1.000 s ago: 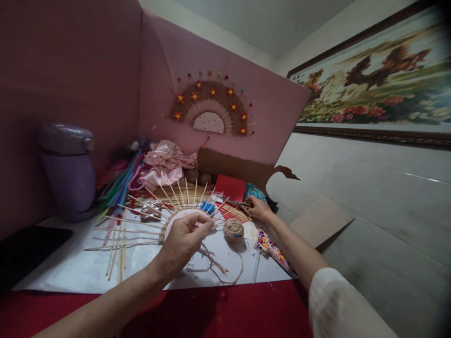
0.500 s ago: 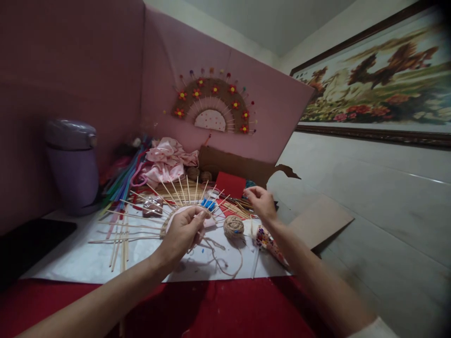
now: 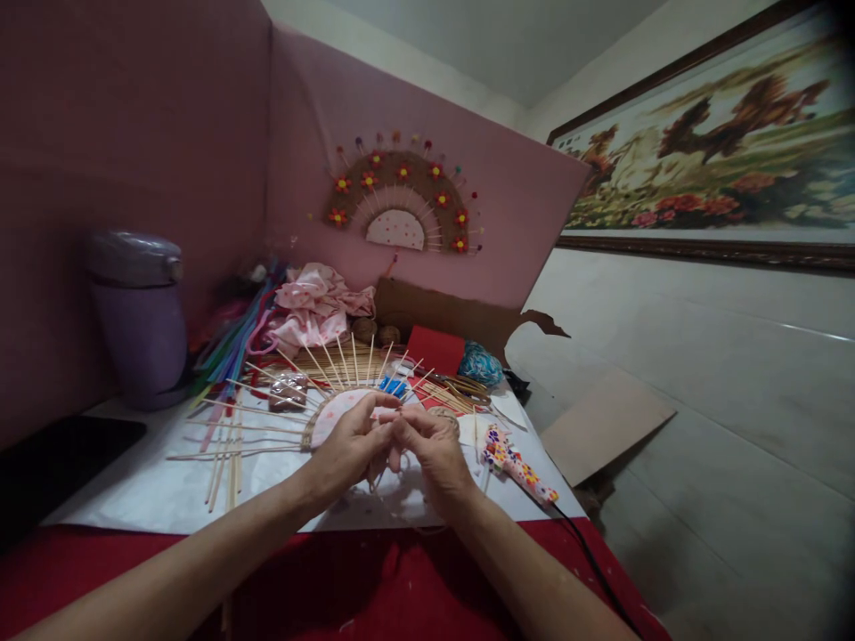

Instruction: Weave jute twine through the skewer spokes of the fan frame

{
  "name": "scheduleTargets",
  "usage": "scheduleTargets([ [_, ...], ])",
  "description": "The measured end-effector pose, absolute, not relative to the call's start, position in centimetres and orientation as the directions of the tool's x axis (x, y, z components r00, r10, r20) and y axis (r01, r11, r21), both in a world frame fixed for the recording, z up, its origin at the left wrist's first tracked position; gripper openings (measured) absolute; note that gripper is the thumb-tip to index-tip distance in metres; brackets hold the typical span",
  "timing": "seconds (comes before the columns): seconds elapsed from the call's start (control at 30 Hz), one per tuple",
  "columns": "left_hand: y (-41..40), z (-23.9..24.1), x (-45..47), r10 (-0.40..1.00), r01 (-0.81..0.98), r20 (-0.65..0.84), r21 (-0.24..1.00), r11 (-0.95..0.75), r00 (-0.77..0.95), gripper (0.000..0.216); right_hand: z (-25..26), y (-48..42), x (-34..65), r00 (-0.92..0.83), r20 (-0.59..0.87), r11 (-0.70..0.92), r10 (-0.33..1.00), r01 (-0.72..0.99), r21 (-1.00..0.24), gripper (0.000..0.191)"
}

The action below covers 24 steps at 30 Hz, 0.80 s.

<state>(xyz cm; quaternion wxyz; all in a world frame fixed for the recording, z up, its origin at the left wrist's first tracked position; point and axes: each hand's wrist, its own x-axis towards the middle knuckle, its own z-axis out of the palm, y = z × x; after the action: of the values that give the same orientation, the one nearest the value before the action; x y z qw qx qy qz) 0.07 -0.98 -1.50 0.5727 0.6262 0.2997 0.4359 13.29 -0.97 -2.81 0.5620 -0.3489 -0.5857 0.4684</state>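
Note:
A half-round fan piece (image 3: 332,416) lies on the white sheet, its pink dotted centre edged with woven twine and thin wooden sticks spreading from it. My left hand (image 3: 357,441) is closed at its right end, with thumb and forefinger pinched on the edge. Right against those fingertips, my right hand (image 3: 433,454) is also pinched, on what seems to be twine; the fingers hide most of it. A loose strand hangs below the hands. Just behind my right hand, the ball of twine (image 3: 446,414) is partly covered. A flower-patterned tool with a black cord (image 3: 517,467) lies to the right.
Loose sticks (image 3: 235,467), a small bag (image 3: 289,392) and a blue clip-like thing (image 3: 393,385) surround the piece. Behind are pink cloth (image 3: 313,307), scissors (image 3: 468,387) and blue yarn (image 3: 481,363). A purple flask (image 3: 140,320) stands left. A finished fan (image 3: 401,191) hangs on the pink board.
My right hand has come down and left from beside the red card to meet my left hand. The blue yarn and corded tool are now uncovered; the twine ball is partly hidden.

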Motion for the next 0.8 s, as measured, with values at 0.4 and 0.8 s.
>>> scheduleTargets([
  [0.4, -0.6, -0.4, -0.9, 0.874, -0.037, 0.358, 0.93, -0.367, 0.329, 0.034, -0.5, -1.1, 14.1, -0.279, 0.197, 0.094, 0.94, -0.344, -0.934, 0.035],
  [0.8, 0.3, -0.9, -1.2, 0.928, -0.309, 0.353, 0.901, -0.305, 0.115, 0.024, -2.6, -1.1, 14.5, -0.399, 0.064, -0.06, 0.915, -0.291, -0.955, 0.028],
])
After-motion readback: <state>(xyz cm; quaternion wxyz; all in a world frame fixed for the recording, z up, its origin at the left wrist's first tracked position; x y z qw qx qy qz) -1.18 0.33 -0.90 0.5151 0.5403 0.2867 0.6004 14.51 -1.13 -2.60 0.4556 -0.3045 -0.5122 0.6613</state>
